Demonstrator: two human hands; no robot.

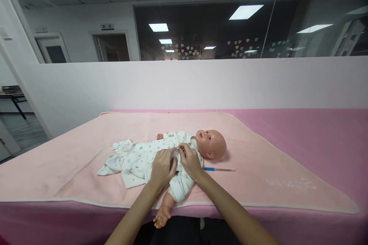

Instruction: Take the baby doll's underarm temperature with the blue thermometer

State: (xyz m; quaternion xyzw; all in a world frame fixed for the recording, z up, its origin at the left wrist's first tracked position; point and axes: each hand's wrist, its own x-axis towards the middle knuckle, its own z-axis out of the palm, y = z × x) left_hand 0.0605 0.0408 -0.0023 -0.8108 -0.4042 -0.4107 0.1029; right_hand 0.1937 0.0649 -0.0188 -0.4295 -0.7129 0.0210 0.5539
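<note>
A baby doll [212,143] lies on its back, its head to the right. It wears a white patterned shirt [139,157] with long sleeves. My left hand [162,165] is closed at the chest, its fingers gathering the cloth of the shirt. Close beside it, my right hand [189,160] pinches the shirt front just below the collar. A small pale bit, perhaps a tie or fastening, shows between the fingertips. The doll's near arm [164,210] reaches toward me past the table edge. Right of my right wrist lies a slim scaled stick with a blue end [214,169], like a thermometer.
A peach blanket [253,149] with a white edge is spread over the pink table cover [324,134]. Behind the table rises a white low wall [201,84] with glass above it. A side table [13,96] with stacked items stands at far left.
</note>
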